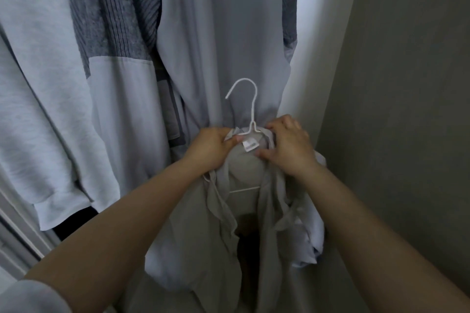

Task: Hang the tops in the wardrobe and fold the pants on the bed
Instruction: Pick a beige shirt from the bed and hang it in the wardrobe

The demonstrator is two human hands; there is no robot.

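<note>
Seating a beige top (pixel 216 223) on a white hanger (pixel 250 119), head view.
Left hand (pixel 211 147) at 9 o'clock and right hand (pixel 287 145) at 3 pinching the collar; best centred either side of the hook before lifting toward the hung tops (pixel 218 33) at 12.

**What the view hides**

The beige top (pixel 216 223) covers the white hanger's (pixel 250 119) shoulders, leaving only hook and part of the bar showing. Print on the neck label (pixel 250 146) is too small to read. The hanging garments (pixel 216 33) run past the top edge.
</note>
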